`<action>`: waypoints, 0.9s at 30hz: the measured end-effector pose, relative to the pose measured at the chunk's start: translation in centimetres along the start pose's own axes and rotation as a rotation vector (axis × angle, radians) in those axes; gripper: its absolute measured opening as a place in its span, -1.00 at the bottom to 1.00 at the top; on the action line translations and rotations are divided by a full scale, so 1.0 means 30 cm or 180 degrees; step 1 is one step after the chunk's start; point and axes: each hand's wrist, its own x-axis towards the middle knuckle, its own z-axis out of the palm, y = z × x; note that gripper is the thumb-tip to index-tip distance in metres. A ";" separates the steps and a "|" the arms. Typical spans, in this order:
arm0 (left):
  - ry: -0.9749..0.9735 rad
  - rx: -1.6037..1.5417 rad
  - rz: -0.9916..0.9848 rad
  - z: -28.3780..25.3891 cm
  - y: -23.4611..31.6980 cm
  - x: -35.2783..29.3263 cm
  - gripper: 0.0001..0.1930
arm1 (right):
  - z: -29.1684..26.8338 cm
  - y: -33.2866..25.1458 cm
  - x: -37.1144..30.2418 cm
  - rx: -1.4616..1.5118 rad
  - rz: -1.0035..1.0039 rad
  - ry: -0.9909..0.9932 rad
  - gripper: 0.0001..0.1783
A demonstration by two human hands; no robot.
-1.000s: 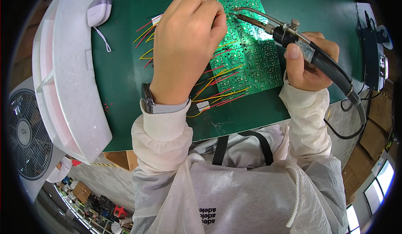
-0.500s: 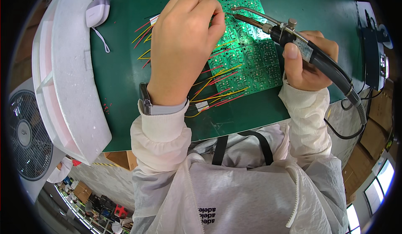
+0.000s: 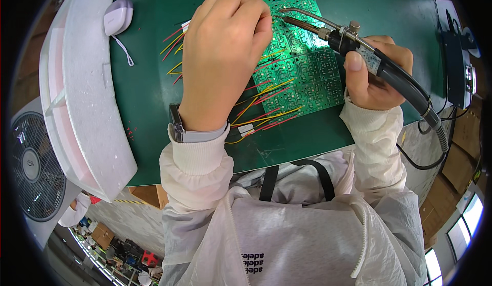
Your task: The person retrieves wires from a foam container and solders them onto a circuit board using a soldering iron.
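Clasping slender soldering iron (image 3: 366,56), right grip (image 3: 378,85), pinched left grip (image 3: 219,53), tips hidden, glossy board (image 3: 306,67)

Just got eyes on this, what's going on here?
A person's right hand grips a soldering iron, its tip over a green circuit board panel; contact can't be told. The left hand is bunched near the tip; what it pinches, if anything, is hidden. Red and yellow wires lie across the panel's left edge.
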 end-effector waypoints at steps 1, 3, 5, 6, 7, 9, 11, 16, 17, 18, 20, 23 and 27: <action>-0.0012 -0.0031 -0.0030 0.000 -0.001 -0.002 -0.89 | 0.000 0.001 -0.001 -0.0002 0.0003 0.0002 -0.65; -0.0026 -0.0062 -0.0058 -0.003 0.002 -0.004 -0.89 | -0.001 0.001 -0.003 0.0038 0.0058 0.0003 -0.65; -0.0075 -0.0220 -0.0194 -0.009 0.008 -0.001 -0.89 | -0.001 0.002 -0.004 0.0045 0.0053 0.0016 -0.65; -0.0077 -0.0219 -0.0195 -0.009 0.008 -0.003 -0.89 | 0.000 0.002 -0.004 0.0058 0.0046 0.0026 -0.64; -0.0064 -0.0361 -0.0268 -0.007 0.008 -0.006 -0.89 | 0.000 0.002 -0.005 0.0059 0.0048 0.0028 -0.64; -0.0053 -0.0501 -0.0342 -0.008 0.007 -0.007 -0.89 | 0.000 0.001 -0.004 0.0000 0.0024 -0.0007 -0.64; -0.0084 -0.0581 -0.0375 -0.011 0.006 -0.006 -0.90 | 0.001 -0.002 -0.001 0.0023 0.0028 0.0010 -0.64; -0.0062 -0.0595 -0.0388 -0.007 0.004 -0.008 -0.90 | -0.001 -0.004 -0.003 0.0058 0.0150 0.0021 -0.64; -0.0062 -0.0577 -0.0382 -0.007 0.004 -0.007 -0.90 | 0.001 0.000 -0.003 0.0079 0.0086 0.0030 -0.64; -0.0063 -0.0578 -0.0382 -0.006 0.004 -0.008 -0.90 | 0.001 0.002 -0.003 0.0098 0.0022 0.0037 -0.65; -0.0050 -0.0544 -0.0350 -0.004 0.003 -0.007 -0.90 | 0.001 0.003 -0.004 0.0098 0.0043 0.0036 -0.64; -0.0017 -0.0453 -0.0261 -0.002 0.002 -0.008 -0.89 | 0.001 0.000 -0.004 0.0095 0.0078 0.0021 -0.64; 0.0069 -0.0232 -0.0135 0.008 0.002 -0.009 -0.89 | 0.000 0.001 -0.003 0.0011 0.0029 0.0031 -0.64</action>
